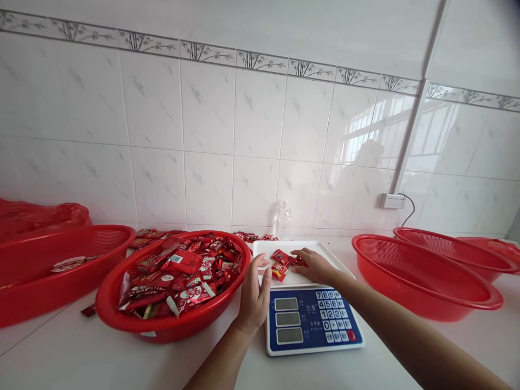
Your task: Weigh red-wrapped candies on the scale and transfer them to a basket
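Note:
Several small red candy packets (280, 264) lie together on the white tray (331, 259) of a digital scale. My right hand (313, 265) rests over the right side of these packets, fingers stretched out and touching or nearly touching them. At the tray's left edge my left hand (255, 295) stands upright, fingers and thumb apart, with nothing in it. The scale's blue panel (312, 319) faces me, with its keys and blank-looking displays. Left of my left hand sits a red basket (170, 333) heaped with red snack packets (182, 271).
Another red basket (36, 306) at far left holds a few packets, beside a red plastic bag (40, 216). Two red baskets stand right of the scale, the nearer basket (422, 287) in front. A clear bottle (284, 219) and a power socket (393, 201) are at the tiled wall.

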Demonstrator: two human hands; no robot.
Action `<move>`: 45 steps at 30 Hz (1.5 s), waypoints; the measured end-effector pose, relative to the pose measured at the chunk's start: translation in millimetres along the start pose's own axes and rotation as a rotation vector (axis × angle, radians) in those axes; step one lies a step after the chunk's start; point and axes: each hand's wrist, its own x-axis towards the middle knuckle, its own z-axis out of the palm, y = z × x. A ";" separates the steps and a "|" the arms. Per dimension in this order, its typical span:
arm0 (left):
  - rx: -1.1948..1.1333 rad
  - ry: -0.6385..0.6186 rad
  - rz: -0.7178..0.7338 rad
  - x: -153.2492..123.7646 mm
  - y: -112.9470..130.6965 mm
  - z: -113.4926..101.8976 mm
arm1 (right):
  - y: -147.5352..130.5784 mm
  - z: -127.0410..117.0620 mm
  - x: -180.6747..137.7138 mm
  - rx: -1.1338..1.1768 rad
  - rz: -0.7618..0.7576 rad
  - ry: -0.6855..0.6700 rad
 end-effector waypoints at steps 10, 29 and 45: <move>-0.001 -0.004 -0.015 0.6 -0.9 0.2 | 2.8 -3.0 2.4 0.068 0.172 -0.024; -0.021 0.010 -0.040 1.4 -3.9 2.5 | 171.9 -104.9 -94.9 -0.187 0.726 0.412; -0.114 0.090 -0.055 -3.0 2.1 1.9 | 24.9 -25.2 -9.9 -0.111 0.054 0.026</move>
